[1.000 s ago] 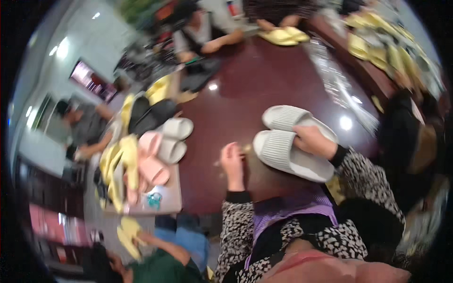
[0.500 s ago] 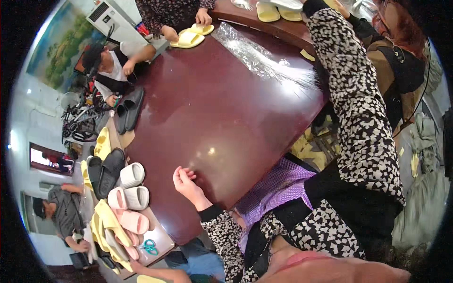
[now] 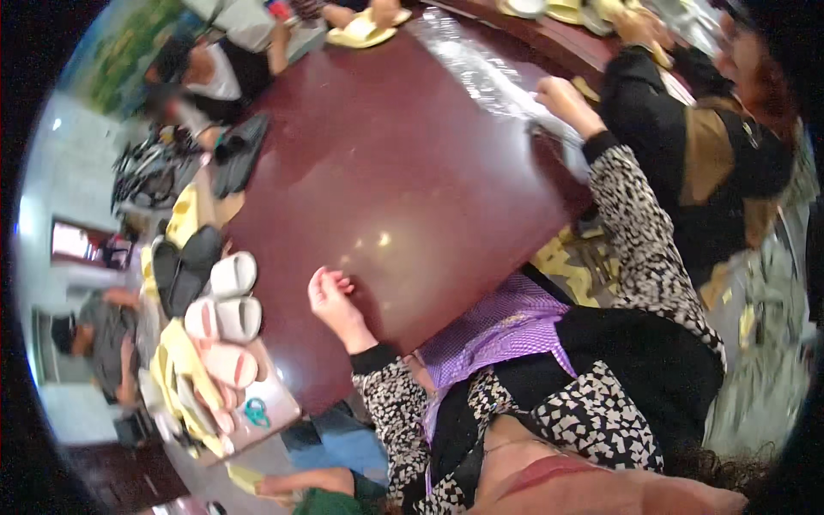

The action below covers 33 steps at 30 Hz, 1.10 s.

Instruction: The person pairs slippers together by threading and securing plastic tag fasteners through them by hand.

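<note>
- Your left hand (image 3: pixel 335 302) hangs over the near edge of the worktop (image 3: pixel 403 154), fingers slack, no item seen in it.
- Your right hand (image 3: pixel 566 105), well apart from the left, is at the near end of the clear plastic (image 3: pixel 481 73); whether its curled fingers grip any, you cannot tell.
- Progress, as judged: you appear between pairs, with no slipper seen in either hand.
- Left of you, the side worktop (image 3: pixel 281 402) bears white slippers (image 3: pixel 236 296), pink slippers (image 3: pixel 230 366), black slippers (image 3: pixel 199 266) and yellow slippers (image 3: pixel 178 352), beside teal scissors (image 3: pixel 257 413). None visibly sits in plastic; finished and waiting pairs cannot be told apart.
- Beyond, a co-worker's hands (image 3: pixel 384 12) are on a yellow pair (image 3: pixel 360 33) at the far edge, evidently unfinished.
</note>
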Motion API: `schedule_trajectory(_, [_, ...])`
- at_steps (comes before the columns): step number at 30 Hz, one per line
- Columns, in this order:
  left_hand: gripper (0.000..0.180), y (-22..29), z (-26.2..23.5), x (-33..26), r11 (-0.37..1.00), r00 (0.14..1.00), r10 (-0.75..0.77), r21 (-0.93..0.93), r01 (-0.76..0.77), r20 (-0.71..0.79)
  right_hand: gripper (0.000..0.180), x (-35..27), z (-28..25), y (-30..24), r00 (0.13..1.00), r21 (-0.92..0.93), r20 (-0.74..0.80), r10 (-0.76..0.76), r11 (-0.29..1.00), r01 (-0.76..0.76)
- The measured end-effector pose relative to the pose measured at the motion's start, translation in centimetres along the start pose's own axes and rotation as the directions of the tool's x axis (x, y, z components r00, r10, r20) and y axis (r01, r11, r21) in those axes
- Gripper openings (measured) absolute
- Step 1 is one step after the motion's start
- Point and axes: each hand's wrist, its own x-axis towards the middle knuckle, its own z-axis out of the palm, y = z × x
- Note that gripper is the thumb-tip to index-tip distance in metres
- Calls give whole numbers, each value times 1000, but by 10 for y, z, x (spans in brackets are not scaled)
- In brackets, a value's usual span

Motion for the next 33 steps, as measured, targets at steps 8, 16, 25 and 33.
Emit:
schedule_trajectory(8, [16, 13, 17, -13, 997, 999, -24, -71, 26, 24, 22, -14, -10, 48, 974, -202, 110, 198, 964, -173])
schedule_trajectory(16, [16, 14, 8, -15, 993, 1000, -3, -118, 3, 8, 19, 3, -2, 25, 995, -231, -27, 95, 968, -98])
schedule_trajectory(25, [17, 6, 12, -7, 993, 1000, -5, -114, 7, 18, 19, -9, -32, -17, 985, -40, -166, 48, 998, -55])
schedule_trajectory(33, [17, 6, 11, -13, 995, 1000, 26, -96, -25, 1, 12, -70, -23, -106, 766, 802, 589, 259, -65, -594])
